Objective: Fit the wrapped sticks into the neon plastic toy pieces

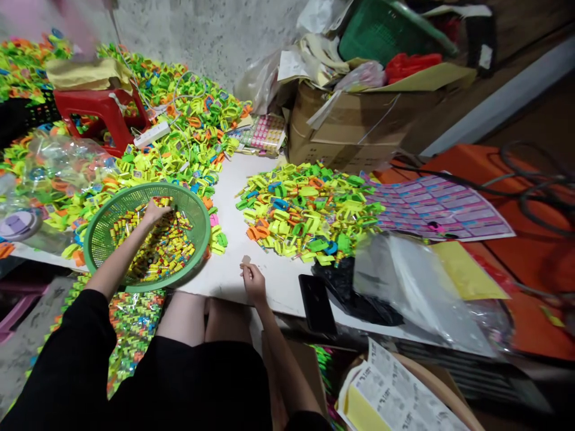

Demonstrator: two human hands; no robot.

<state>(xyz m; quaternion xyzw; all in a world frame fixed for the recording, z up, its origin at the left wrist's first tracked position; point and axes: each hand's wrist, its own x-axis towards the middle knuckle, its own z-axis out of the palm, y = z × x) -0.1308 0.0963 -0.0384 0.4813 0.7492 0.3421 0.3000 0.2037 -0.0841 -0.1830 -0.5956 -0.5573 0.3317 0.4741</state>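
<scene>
My left hand reaches into a round green plastic basket. Its fingers are drawn together among many small yellow pieces with red ends; whatever they grip is hidden. Over the white tabletop, right of the basket, my right hand is closed in a pinch. A small flat tan piece sticks up from its fingertips. Beyond that hand lies a heap of yellow, green, orange and blue plastic pieces.
A black phone lies at the table's front edge, beside clear plastic bags. Farther back are a cardboard box, a red stool and a white power strip amid another large heap. Printed pink-purple sheets lie at right.
</scene>
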